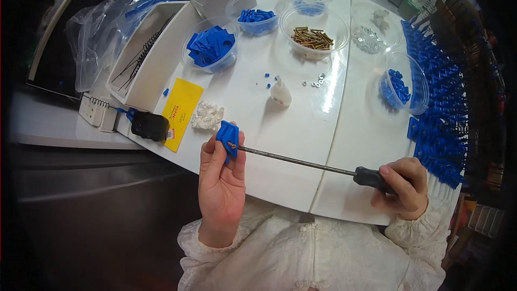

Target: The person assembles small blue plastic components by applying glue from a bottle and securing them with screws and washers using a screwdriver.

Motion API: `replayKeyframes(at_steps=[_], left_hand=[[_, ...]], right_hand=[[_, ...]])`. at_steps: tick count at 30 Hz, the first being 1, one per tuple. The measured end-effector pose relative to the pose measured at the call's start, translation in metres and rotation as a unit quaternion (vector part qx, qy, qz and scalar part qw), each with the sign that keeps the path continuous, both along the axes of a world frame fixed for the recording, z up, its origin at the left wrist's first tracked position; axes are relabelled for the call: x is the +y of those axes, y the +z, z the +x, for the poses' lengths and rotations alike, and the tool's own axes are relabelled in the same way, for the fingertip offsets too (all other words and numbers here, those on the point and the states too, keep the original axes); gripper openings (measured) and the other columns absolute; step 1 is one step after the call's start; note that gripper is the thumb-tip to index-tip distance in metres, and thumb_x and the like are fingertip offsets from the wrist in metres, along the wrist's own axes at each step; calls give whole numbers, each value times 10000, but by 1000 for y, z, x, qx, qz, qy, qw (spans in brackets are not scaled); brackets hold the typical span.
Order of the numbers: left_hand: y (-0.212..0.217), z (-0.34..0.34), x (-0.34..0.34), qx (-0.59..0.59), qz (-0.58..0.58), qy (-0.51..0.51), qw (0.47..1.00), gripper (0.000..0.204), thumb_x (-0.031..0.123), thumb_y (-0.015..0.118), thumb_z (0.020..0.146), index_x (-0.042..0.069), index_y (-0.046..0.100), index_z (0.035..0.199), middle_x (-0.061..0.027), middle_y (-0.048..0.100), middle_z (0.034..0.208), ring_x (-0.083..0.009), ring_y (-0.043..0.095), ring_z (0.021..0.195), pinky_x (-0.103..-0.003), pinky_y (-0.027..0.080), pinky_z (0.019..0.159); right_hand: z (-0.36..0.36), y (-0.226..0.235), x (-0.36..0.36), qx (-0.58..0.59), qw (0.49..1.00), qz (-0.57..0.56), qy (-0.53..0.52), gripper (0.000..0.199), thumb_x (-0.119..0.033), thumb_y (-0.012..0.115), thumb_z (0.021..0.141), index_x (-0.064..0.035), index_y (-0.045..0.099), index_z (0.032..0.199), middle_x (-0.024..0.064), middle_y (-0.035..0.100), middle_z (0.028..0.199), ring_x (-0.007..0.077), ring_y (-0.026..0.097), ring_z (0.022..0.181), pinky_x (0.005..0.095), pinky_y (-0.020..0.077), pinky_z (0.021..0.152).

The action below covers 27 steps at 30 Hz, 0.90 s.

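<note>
Between its thumb and fingers my left hand [222,183] grips a blue plastic part [228,133], raised above the near edge of the table. A brass-coloured screw [231,145] juts from the part's face. My right hand [405,187] is wrapped around the black handle of a long screwdriver [301,163]. Its thin shaft runs leftward, and the tip meets the screw head or sits right against it. Crumpled white tissue [207,116] lies just beyond my left hand. Further off, a small translucent squeeze bottle [280,92] stands on the table.
Clear tubs hold blue flat pieces [211,48], smaller blue parts [256,16], brass screws [312,39] and blue bits [397,85]. Several nuts [318,81] lie loose. At left are a yellow card [183,113], a black object [149,125] and a white bin [145,54]. Blue assemblies [436,86] crowd the right edge.
</note>
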<state>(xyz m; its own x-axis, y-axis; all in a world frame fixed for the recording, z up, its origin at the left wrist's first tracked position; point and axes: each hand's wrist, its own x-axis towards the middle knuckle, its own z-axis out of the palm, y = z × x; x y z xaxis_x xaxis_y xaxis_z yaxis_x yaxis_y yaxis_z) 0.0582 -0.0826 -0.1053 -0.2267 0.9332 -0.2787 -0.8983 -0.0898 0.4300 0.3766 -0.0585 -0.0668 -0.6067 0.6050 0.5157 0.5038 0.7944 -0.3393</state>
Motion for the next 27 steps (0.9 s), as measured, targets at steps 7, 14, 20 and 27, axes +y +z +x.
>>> replayKeyframes(at_steps=[7,14,20,27], left_hand=[[-1,2,0,2,13,-5,1000,193,79,418,997,34,538,1143,-182,479,1344,-272,527,1210,-328,533,949],[1,3,1,40,-20,8,999,171,64,439,989,92,527,1133,-114,582,1222,-256,563,1172,-323,547,915],[-2,8,3,87,2,22,996,162,69,453,986,95,529,1127,-106,590,1211,-242,569,1163,-325,538,925],[-5,6,2,68,41,26,996,174,45,453,978,34,521,1138,-159,536,1264,-268,534,1201,-351,500,1000]], right_hand=[[1,-2,1,-17,1000,8,10,453,-104,740,713,-41,597,1139,88,526,941,210,528,724,293,446,603],[-1,2,2,-28,999,-6,15,569,-95,821,652,-29,600,1172,93,529,997,209,556,764,296,460,627],[-1,1,1,-20,999,21,18,554,-96,811,658,-13,603,1165,98,529,986,210,565,732,297,461,599],[-1,0,1,-33,999,11,34,533,-109,806,687,-29,579,1163,88,514,992,219,539,750,306,453,628]])
